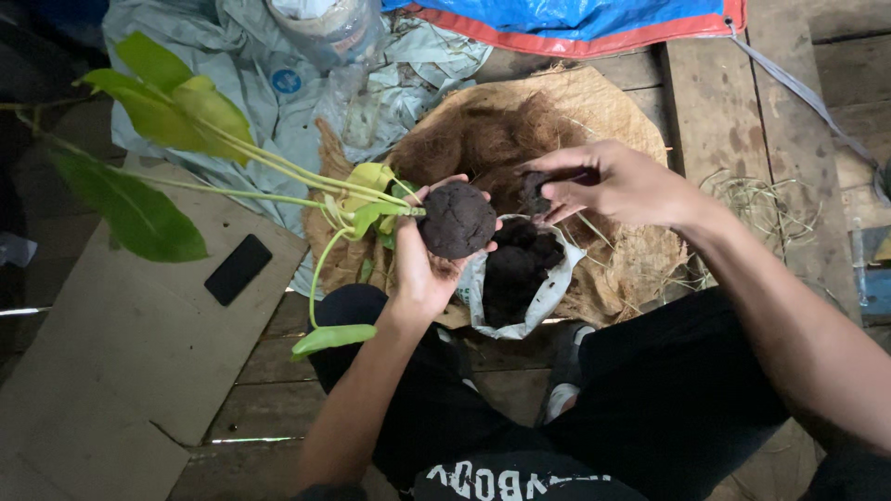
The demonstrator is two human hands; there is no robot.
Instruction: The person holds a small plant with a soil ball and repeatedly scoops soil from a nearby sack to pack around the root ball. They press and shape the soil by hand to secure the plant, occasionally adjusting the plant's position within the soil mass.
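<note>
Head view, looking down over black-trousered legs onto a wooden floor. Left hand [422, 269] cupped under a dark soil ball [457, 219] at the root end of a leafy plant [167, 139], fingers wrapped partway around it, stems running off toward the floor's left edge. Right hand [608, 181] pinching a small clump of dark soil [534, 190] between thumb and fingertips, just right of the ball and apart from it. Directly below both hands, an open white plastic bag [548, 288] holding more dark soil, lying on a brown coconut-fibre mat [594, 107] near the middle of the floor (loose fibres trailing off its right side). Flattened cardboard [121, 371] by the left edge with a black phone [238, 269] on it; crumpled grey sheeting [241, 93] and a blue tarp [575, 19] along the far edge
</note>
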